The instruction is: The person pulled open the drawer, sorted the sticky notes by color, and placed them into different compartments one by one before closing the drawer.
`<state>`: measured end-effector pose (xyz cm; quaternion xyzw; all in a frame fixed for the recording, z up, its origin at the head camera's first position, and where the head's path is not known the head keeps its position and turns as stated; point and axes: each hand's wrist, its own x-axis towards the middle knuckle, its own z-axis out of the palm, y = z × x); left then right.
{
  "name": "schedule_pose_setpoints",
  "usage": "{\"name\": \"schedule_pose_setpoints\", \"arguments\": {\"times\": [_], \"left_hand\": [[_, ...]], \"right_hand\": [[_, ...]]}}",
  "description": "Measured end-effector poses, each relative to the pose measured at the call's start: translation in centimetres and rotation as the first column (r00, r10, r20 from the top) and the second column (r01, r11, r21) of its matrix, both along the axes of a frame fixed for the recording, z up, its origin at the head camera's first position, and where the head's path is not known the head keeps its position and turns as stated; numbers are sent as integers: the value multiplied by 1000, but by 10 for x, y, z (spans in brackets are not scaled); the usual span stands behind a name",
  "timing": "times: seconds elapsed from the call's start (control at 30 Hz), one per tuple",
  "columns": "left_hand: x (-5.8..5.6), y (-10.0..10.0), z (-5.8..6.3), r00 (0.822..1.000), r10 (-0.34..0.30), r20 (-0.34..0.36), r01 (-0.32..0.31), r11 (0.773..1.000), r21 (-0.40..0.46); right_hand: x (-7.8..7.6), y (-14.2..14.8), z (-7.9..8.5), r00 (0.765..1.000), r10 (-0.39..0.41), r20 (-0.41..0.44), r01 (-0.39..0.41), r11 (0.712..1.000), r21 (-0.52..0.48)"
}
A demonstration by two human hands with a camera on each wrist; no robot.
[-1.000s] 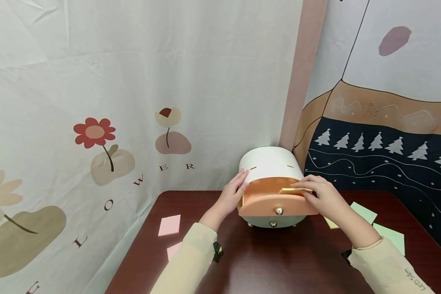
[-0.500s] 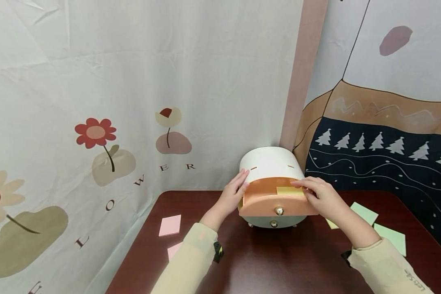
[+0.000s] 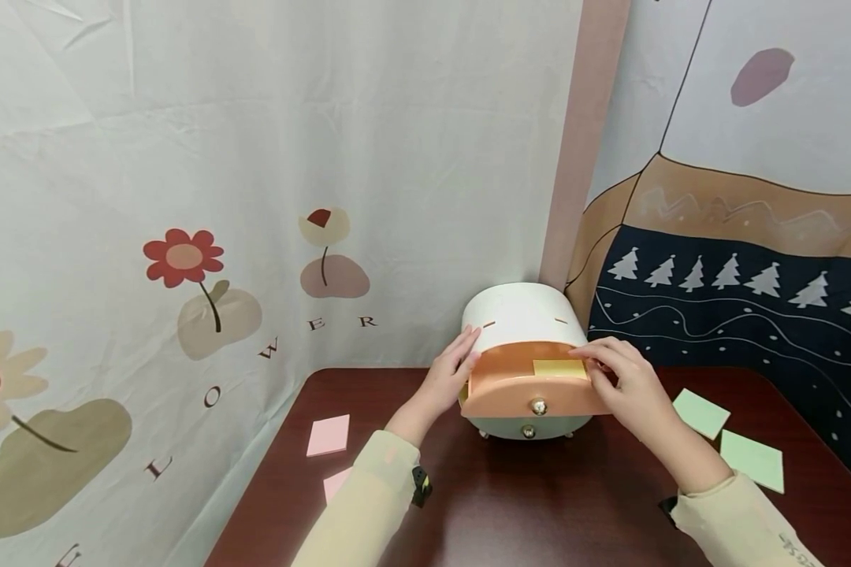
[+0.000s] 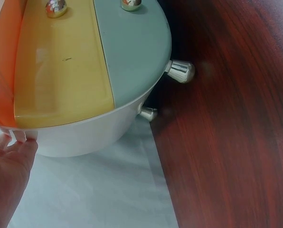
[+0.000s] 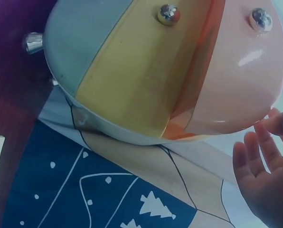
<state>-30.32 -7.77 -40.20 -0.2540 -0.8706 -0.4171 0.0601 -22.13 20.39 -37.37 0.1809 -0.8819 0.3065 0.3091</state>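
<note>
A small white chest of drawers (image 3: 525,311) stands at the back of the table. Its peach top drawer (image 3: 503,398) is pulled out, with a yellow sticky-note pad (image 3: 559,368) lying inside. My left hand (image 3: 445,378) rests against the chest's left side; in the left wrist view its fingertips (image 4: 30,142) touch the white shell. At the drawer's right edge is my right hand (image 3: 627,386), fingers loosely bent beside the pad. In the right wrist view the thumb and forefinger meet the drawer's rim. The yellow middle drawer (image 5: 127,80) and green bottom drawer (image 5: 91,38) are pushed in.
Two pink sticky-note pads lie on the left, one farther back (image 3: 328,435) and one partly under my left sleeve (image 3: 358,496). Two green pads, one behind (image 3: 700,413) and one nearer (image 3: 752,461), lie on the right. A printed curtain (image 3: 411,157) hangs behind the dark table (image 3: 539,504).
The yellow pad, pinched in my right hand a second ago, has tipped down into the drawer and been let go. My right hand has drawn slightly right. The left hand has not moved.
</note>
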Motion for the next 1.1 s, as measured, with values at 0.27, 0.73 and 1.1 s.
{"name": "schedule_pose_setpoints", "arguments": {"times": [0.27,0.73,1.1], "left_hand": [[0,0,-1,1000,2,6,-2,1000,4],[-2,0,-1,1000,7,-11,-7,1000,-8],[-1,0,-1,1000,-7,-5,7,1000,0]], "right_hand": [[4,4,-5,998,-35,-43,33,999,-41],[3,38,-31,985,-173,-5,171,976,-134],[-6,64,-59,970,-227,87,236,965,-111]]}}
